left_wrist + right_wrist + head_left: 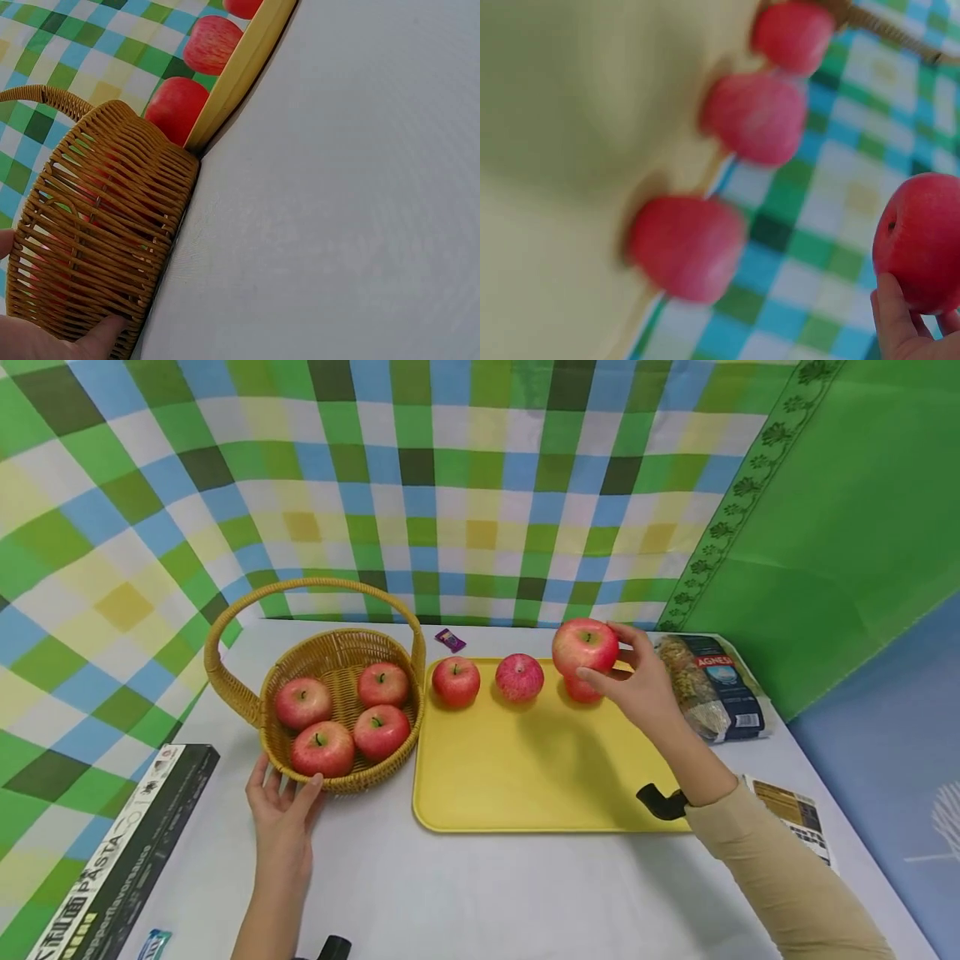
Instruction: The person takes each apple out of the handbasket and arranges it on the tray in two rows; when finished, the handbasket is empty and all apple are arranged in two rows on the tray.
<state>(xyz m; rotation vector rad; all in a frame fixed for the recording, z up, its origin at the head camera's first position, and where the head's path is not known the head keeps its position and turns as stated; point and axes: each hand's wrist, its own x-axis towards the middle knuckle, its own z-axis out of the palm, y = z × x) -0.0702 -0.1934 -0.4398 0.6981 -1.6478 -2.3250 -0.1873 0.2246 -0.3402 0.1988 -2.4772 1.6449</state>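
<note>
A wicker basket (341, 639) with a tall arched handle stands on the left, with several red apples inside. My left hand (283, 814) holds its near side, thumb at the rim and fingers against the outer wall, as the left wrist view also shows. In my right hand (637, 681) is a red apple (583, 645), gripped between thumb and fingers and raised over the yellow tray (487, 785). Below it, partly hidden, lies another apple (582, 690). Two more apples, one on the left (456, 682) and one in the middle (519, 677), sit along the tray's back edge.
Right of the tray lies a bag of pasta (712, 685), with a printed packet (791, 814) nearer me, partly behind the sleeve. A small purple wrapper (451, 640) is behind the tray. At left are a long black-and-white box (142, 843) and a blue packet (154, 945).
</note>
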